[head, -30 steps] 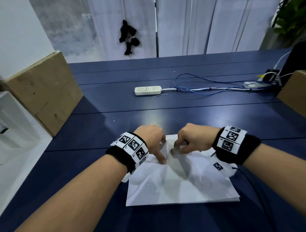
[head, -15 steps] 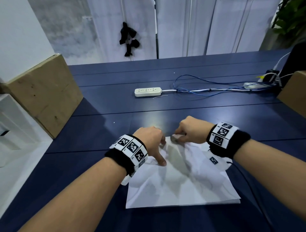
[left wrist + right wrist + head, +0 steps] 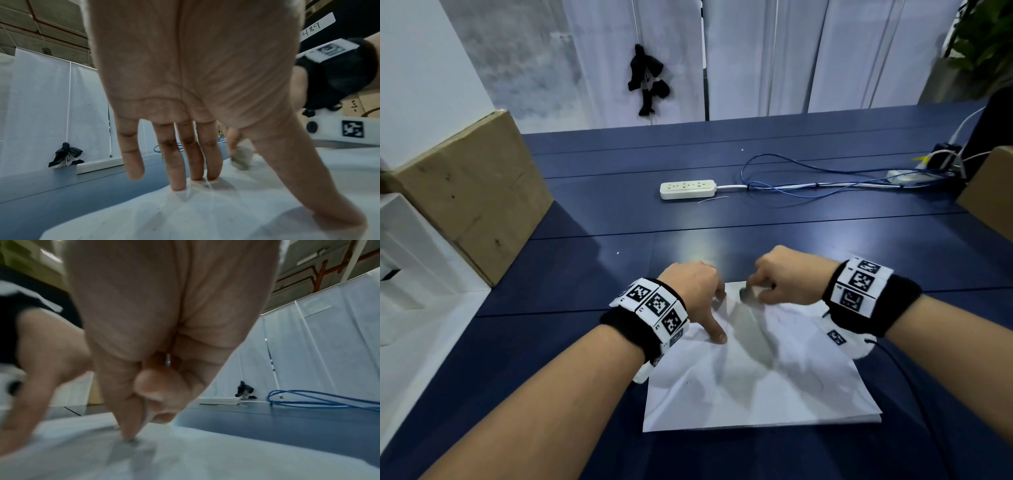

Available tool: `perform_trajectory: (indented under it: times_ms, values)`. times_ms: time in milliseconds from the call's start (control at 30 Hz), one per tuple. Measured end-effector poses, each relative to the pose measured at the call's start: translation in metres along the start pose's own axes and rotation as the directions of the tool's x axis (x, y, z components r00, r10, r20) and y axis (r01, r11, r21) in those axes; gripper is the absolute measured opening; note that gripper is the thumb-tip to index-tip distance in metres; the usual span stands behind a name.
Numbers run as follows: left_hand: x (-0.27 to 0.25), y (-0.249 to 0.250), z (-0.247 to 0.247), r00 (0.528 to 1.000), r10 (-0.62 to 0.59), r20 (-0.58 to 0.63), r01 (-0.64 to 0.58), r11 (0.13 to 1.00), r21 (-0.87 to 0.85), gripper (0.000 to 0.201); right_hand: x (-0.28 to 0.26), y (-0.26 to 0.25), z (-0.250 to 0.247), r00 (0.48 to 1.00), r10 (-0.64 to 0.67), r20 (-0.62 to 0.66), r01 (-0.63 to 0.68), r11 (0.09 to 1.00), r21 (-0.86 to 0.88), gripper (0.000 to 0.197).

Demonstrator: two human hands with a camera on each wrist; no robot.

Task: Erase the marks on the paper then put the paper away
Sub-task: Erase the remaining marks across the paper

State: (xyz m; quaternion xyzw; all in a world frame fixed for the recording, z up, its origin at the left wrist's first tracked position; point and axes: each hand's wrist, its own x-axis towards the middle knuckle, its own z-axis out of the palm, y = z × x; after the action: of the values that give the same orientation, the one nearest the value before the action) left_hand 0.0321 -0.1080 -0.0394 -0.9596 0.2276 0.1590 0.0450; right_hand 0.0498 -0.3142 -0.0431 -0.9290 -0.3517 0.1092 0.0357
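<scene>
A creased white sheet of paper [image 3: 753, 383] lies on the dark blue table in front of me. My left hand [image 3: 700, 298] presses it down near its far left corner with straight fingers and thumb [image 3: 197, 162]. My right hand [image 3: 777, 284] pinches a small grey eraser [image 3: 745, 294] and holds it against the paper's far edge; the eraser [image 3: 241, 158] also shows blurred in the left wrist view. In the right wrist view the curled fingers [image 3: 152, 395] hide the eraser. Only tiny faint specks show on the paper.
A white power strip [image 3: 687, 189] with blue cables [image 3: 808, 181] lies farther back on the table [image 3: 602, 212]. A cardboard box [image 3: 472, 192] stands at the left edge, another [image 3: 993, 185] at the right. A thin black cord [image 3: 914, 380] runs from my right wrist.
My right hand has slid the eraser away from me, from the paper's middle top to its far edge. My left hand has stayed pressing the sheet.
</scene>
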Motion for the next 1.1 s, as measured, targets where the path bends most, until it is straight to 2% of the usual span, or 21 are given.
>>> perform_trajectory:
  times_ms: [100,133,200,267,333,400,500,567,667,733,833,900,933,967,1033,1100]
  values:
    - [0.0,0.0,0.0,1.0,0.008,0.001,-0.008,1.0,-0.003,0.079,-0.015,-0.011,-0.001,0.973,-0.044,0.228,0.014,0.991,0.131,0.026]
    - [0.0,0.0,-0.001,1.0,0.006,0.002,-0.006,1.0,-0.004,0.079,-0.014,-0.011,-0.003,0.967,-0.049,0.249,0.015,0.991,0.134,0.027]
    - [0.0,0.001,-0.001,1.0,0.0,0.004,0.0,1.0,-0.008,0.077,-0.005,-0.004,-0.005,0.989,-0.02,0.147,0.01,0.998,0.069,0.024]
    - [-0.001,0.001,-0.001,1.0,0.001,0.001,-0.001,1.0,-0.004,0.077,0.001,0.002,-0.008,0.998,0.059,-0.005,-0.059,0.998,0.012,0.025]
    - [-0.002,0.002,-0.001,1.0,0.002,-0.001,-0.002,1.0,0.0,0.078,0.002,0.005,-0.005,0.996,0.079,-0.05,-0.079,0.997,-0.01,0.023]
    - [-0.002,0.002,-0.001,1.0,0.002,0.001,-0.002,1.0,0.008,0.078,-0.007,-0.001,-0.004,0.999,0.013,0.03,-0.014,1.0,0.016,0.014]
    - [-0.002,0.002,-0.002,1.0,0.001,0.003,-0.001,1.0,0.011,0.076,-0.021,-0.011,-0.005,0.964,-0.047,0.263,0.001,0.985,0.175,0.026]
    - [-0.001,0.003,-0.003,1.0,0.001,0.005,-0.001,1.0,0.014,0.073,-0.016,-0.007,-0.005,0.976,-0.02,0.218,-0.015,0.987,0.157,0.025]
    - [-0.002,0.005,-0.005,1.0,0.003,0.0,-0.003,1.0,0.01,0.074,-0.005,0.003,-0.009,0.995,0.1,0.008,-0.1,0.995,0.029,0.037]
    - [-0.002,0.005,-0.005,1.0,0.006,0.001,-0.006,1.0,0.012,0.076,-0.004,0.007,-0.006,0.991,0.132,-0.031,-0.132,0.991,0.0,0.03]
    - [-0.001,0.005,-0.005,1.0,0.0,0.009,-0.001,1.0,0.02,0.073,-0.016,-0.004,-0.006,0.993,0.054,0.102,-0.064,0.993,0.094,0.015]
    - [-0.001,0.005,-0.004,1.0,0.0,0.005,0.0,1.0,0.029,0.072,-0.024,-0.012,-0.007,0.972,-0.007,0.237,-0.038,0.983,0.182,0.021]
    - [-0.001,0.005,-0.004,1.0,0.002,0.002,-0.002,0.999,0.032,0.072,-0.023,-0.013,-0.008,0.966,-0.011,0.257,-0.038,0.982,0.183,0.022]
    - [0.0,0.007,-0.005,1.0,0.006,0.002,-0.006,0.999,0.033,0.072,-0.022,-0.01,-0.009,0.973,0.002,0.231,-0.04,0.986,0.159,0.02]
    - [-0.001,0.006,-0.006,1.0,0.009,0.0,-0.009,0.999,0.031,0.073,-0.01,-0.004,-0.012,0.994,0.053,0.097,-0.059,0.997,0.057,0.015]
    - [-0.002,0.006,-0.006,1.0,0.014,0.001,-0.014,1.0,0.027,0.076,-0.004,0.003,-0.013,0.992,0.126,-0.021,-0.126,0.992,0.0,0.023]
